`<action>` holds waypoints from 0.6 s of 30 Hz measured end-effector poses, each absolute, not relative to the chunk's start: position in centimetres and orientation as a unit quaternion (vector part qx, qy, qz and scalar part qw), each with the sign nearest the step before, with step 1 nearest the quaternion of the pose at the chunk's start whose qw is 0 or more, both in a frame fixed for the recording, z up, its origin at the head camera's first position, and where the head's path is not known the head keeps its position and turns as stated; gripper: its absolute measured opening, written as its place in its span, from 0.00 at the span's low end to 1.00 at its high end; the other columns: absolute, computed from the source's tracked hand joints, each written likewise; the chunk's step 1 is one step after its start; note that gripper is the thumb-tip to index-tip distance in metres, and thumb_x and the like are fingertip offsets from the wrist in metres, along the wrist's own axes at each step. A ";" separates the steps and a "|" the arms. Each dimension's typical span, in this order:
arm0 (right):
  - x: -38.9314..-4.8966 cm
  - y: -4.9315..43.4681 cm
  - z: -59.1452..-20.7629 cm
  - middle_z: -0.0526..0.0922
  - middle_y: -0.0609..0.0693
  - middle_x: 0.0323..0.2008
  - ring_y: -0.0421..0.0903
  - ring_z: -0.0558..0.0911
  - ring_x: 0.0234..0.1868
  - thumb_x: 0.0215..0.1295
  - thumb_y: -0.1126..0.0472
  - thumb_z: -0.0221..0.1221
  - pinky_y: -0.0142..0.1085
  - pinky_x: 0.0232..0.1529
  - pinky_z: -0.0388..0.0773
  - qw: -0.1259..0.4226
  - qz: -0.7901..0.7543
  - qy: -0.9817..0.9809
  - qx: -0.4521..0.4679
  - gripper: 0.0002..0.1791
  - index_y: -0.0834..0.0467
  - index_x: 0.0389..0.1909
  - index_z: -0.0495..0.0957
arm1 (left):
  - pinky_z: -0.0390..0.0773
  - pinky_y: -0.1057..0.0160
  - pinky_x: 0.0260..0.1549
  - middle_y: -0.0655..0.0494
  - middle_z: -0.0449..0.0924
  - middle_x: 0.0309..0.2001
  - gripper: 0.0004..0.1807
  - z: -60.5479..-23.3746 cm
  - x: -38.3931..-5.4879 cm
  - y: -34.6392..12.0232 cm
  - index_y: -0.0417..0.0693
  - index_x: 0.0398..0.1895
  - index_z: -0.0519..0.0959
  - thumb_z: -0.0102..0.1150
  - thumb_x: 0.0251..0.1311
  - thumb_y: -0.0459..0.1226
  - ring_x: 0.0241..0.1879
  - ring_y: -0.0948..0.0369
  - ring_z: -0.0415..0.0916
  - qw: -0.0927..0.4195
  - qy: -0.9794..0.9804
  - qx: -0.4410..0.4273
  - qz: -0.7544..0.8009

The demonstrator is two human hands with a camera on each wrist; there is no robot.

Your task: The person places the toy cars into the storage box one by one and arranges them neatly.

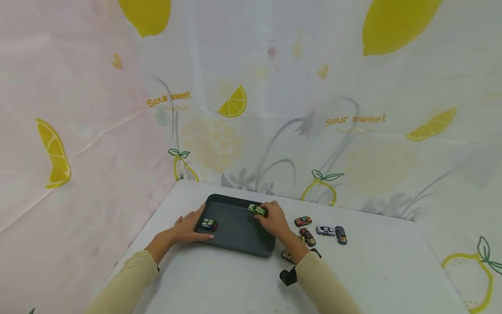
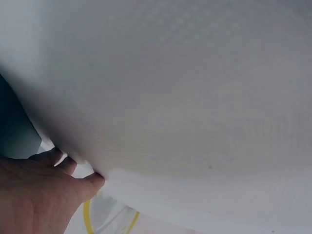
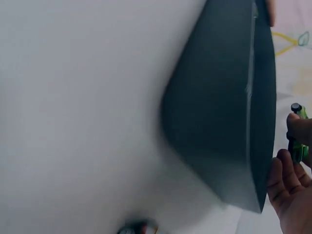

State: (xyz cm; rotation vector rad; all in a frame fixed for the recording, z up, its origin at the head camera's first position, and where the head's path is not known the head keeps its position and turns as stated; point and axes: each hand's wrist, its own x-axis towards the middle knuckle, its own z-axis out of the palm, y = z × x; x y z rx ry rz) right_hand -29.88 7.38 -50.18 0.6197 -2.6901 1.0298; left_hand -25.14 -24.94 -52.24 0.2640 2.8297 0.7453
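So, far left first: the left hand [image 1: 189,227] was on the left end of a dark grey tray [image 1: 239,233], fingers spread along the rim and thumb out along the near side. Fingers were apart, more steadying than clutching, I'd say.

Just right of that thumb, a blue, white and green toy car [image 1: 209,225] sat in the tray near its left end.

Now the bit that mattered: the green toy car [image 1: 256,209]. It was at the far right part of the tray, pinched between the thumb and fingers of the right hand [image 1: 274,219]. It stuck out to the left of that hand, long axis running roughly left to right, right end angled a little toward the person. Right hand was obviously the nearer one; the left was well apart across the tray. The right wrist view made it look held up clear of the tray floor.

Further right, on the white table [image 1: 219,281], there was a loose bunch: a red-orange car [image 1: 303,221], a dark patterned car [image 1: 307,237], a white car [image 1: 325,230] and a blue car [image 1: 340,235], plus others half hidden by the right forearm.

Readable text? Only "Sour sweet", printed in orange twice on the lemon backdrop [image 1: 274,144], once left and once right. Car markings were too small to read, and I couldn't spot a brand.
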 end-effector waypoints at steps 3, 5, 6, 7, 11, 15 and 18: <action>-30.4 6.2 -50.4 0.79 0.57 0.40 0.47 0.76 0.38 0.58 0.57 0.70 0.42 0.40 0.77 0.089 0.362 -0.906 0.200 0.19 0.62 0.47 0.82 | 0.44 0.27 0.66 0.40 0.48 0.78 0.67 -52.3 -25.2 -24.8 0.48 0.80 0.38 0.64 0.48 0.68 0.75 0.35 0.48 0.105 0.959 0.085 0.248; -30.8 5.2 -50.6 0.79 0.56 0.41 0.47 0.77 0.39 0.59 0.56 0.70 0.42 0.42 0.77 0.081 0.361 -0.910 0.190 0.19 0.62 0.48 0.82 | 0.43 0.26 0.66 0.39 0.49 0.78 0.67 -52.2 -25.2 -24.9 0.48 0.80 0.38 0.64 0.48 0.68 0.75 0.35 0.48 0.105 0.959 0.084 0.250; -31.0 4.6 -50.7 0.80 0.56 0.42 0.47 0.77 0.40 0.59 0.56 0.70 0.42 0.43 0.77 0.076 0.360 -0.911 0.184 0.19 0.61 0.48 0.82 | 0.43 0.26 0.66 0.38 0.49 0.78 0.67 -52.1 -25.1 -24.9 0.48 0.80 0.38 0.64 0.48 0.68 0.74 0.34 0.47 0.104 0.958 0.082 0.252; -31.1 4.0 -50.8 0.80 0.55 0.42 0.48 0.77 0.41 0.60 0.55 0.69 0.43 0.43 0.77 0.073 0.357 -0.913 0.180 0.19 0.60 0.49 0.82 | 0.43 0.26 0.66 0.38 0.49 0.78 0.67 -52.1 -25.0 -25.0 0.48 0.80 0.38 0.64 0.48 0.69 0.74 0.34 0.47 0.104 0.958 0.081 0.253; -31.5 1.4 -51.4 0.80 0.55 0.43 0.48 0.78 0.42 0.60 0.54 0.69 0.43 0.44 0.78 0.062 0.363 -0.911 0.186 0.19 0.59 0.49 0.82 | 0.42 0.25 0.65 0.34 0.49 0.77 0.68 -52.0 -24.7 -25.3 0.48 0.80 0.38 0.62 0.47 0.71 0.73 0.32 0.46 0.101 0.959 0.079 0.252; -31.4 -0.8 -52.0 0.80 0.56 0.43 0.50 0.79 0.42 0.60 0.54 0.70 0.43 0.44 0.78 0.069 0.379 -0.900 0.205 0.19 0.60 0.48 0.83 | 0.42 0.24 0.64 0.33 0.49 0.76 0.68 -51.9 -24.7 -25.3 0.49 0.80 0.38 0.62 0.47 0.72 0.73 0.31 0.46 0.094 0.958 0.086 0.256; -31.3 -1.5 -52.6 0.81 0.56 0.42 0.50 0.79 0.41 0.58 0.55 0.70 0.42 0.43 0.78 0.074 0.375 -0.901 0.205 0.18 0.60 0.46 0.83 | 0.42 0.26 0.65 0.35 0.50 0.77 0.68 -52.3 -24.8 -24.8 0.48 0.80 0.38 0.61 0.47 0.72 0.74 0.33 0.46 0.097 0.957 0.088 0.260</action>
